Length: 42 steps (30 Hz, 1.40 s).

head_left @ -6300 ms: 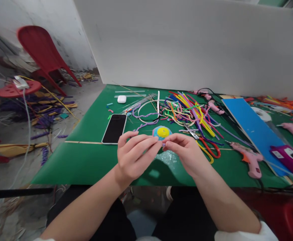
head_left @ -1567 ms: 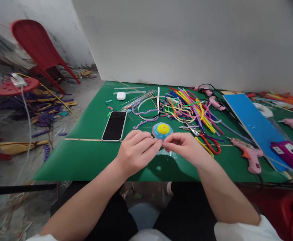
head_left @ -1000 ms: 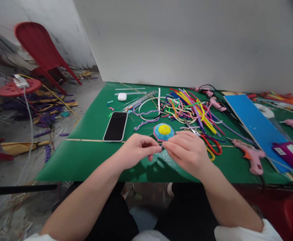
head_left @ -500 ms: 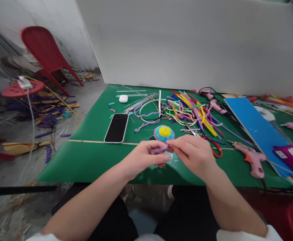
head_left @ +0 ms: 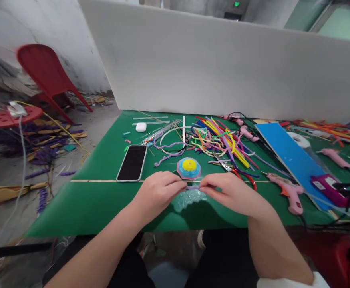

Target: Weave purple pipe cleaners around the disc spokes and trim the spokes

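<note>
A short purple pipe cleaner (head_left: 193, 187) stretches between my two hands, just above the green table. My left hand (head_left: 163, 190) pinches its left end, and my right hand (head_left: 225, 192) pinches the right end between thumb and fingers. Right behind it lies a small round piece (head_left: 189, 168) with a yellow middle, a blue ring and a pink edge. Beneath the hands, a patch of clear shiny plastic or dried glue (head_left: 189, 199) rests on the tabletop. Scissors with red handles (head_left: 235, 170) lie beyond my right hand.
A phone (head_left: 132, 163) and a white earbud case (head_left: 141, 127) lie at left. Tangled colourful pipe cleaners (head_left: 213, 138) spread across the back. To the right are a pink glue gun (head_left: 287, 190), a blue board (head_left: 289, 156) and a purple device (head_left: 332, 190). A white panel (head_left: 217, 68) stands behind.
My left hand has turned over, palm now down, and both hands have come lower toward the table. The purple pipe cleaner is now held straight between them. The view has tilted up slightly.
</note>
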Tool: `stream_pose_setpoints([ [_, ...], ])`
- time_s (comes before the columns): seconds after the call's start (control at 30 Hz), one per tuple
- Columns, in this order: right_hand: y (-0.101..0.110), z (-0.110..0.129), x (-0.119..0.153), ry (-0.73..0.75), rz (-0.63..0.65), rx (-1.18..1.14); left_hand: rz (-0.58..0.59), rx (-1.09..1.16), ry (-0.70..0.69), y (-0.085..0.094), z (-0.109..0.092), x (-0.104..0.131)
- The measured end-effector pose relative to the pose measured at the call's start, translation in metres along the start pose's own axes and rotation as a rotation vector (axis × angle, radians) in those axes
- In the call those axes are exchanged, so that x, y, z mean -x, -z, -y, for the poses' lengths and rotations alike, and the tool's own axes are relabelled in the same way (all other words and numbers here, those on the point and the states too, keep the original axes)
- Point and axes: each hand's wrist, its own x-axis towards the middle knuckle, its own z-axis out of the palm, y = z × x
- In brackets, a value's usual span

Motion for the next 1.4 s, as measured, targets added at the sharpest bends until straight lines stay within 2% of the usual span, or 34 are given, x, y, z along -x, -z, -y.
stream_pose_setpoints([
  [0.1,0.009,-0.002,0.003,-0.018,0.048,-0.027,0.049,-0.003,-0.067,-0.002,-0.002,0.001],
  [0.2,0.018,-0.004,0.008,-0.012,0.113,-0.029,0.014,0.051,-0.092,-0.003,-0.007,0.002],
  [0.27,0.023,-0.005,0.012,0.009,0.17,-0.03,-0.016,0.137,-0.061,-0.002,-0.013,0.001],
  [0.33,0.027,-0.004,0.017,0.05,0.227,-0.042,-0.045,0.266,0.059,-0.003,-0.019,-0.001],
  [0.4,0.027,-0.003,0.02,0.092,0.257,-0.051,-0.037,0.403,0.291,-0.006,-0.026,-0.004],
  [0.5,0.024,0.0,0.024,0.083,0.217,0.001,0.017,0.539,0.647,-0.017,-0.035,-0.008],
  [0.57,0.022,0.002,0.025,0.055,0.175,0.045,0.042,0.556,0.76,-0.023,-0.039,-0.009],
  [0.63,0.024,0.003,0.027,0.059,0.159,0.03,0.09,0.56,0.778,-0.023,-0.039,-0.01],
  [0.7,0.03,-0.001,0.029,0.066,0.125,-0.029,0.127,0.543,0.755,-0.018,-0.032,-0.01],
  [0.77,0.037,-0.013,0.029,0.023,0.006,-0.083,0.075,0.42,0.748,-0.009,-0.017,-0.01],
  [0.87,0.037,-0.053,0.021,-0.177,-0.315,-0.06,-0.004,0.05,0.797,-0.001,0.019,-0.007],
  [0.9,0.034,-0.07,0.016,-0.268,-0.406,-0.012,0.032,-0.05,0.758,-0.002,0.032,-0.006],
  [0.93,0.029,-0.087,0.01,-0.364,-0.443,0.061,0.116,-0.137,0.699,-0.004,0.043,-0.004],
  [1.0,0.018,-0.118,0.001,-0.507,-0.395,0.243,0.277,-0.26,0.615,-0.012,0.062,0.001],
  [1.1,0.003,-0.146,-0.007,-0.553,-0.369,0.28,0.409,-0.373,0.598,-0.026,0.076,0.005],
  [1.23,-0.004,-0.159,-0.007,-0.561,-0.333,0.261,0.491,-0.396,0.635,-0.036,0.079,0.006],
  [1.4,-0.003,-0.166,-0.003,-0.588,-0.387,0.175,0.522,-0.321,0.674,-0.026,0.08,0.002],
])
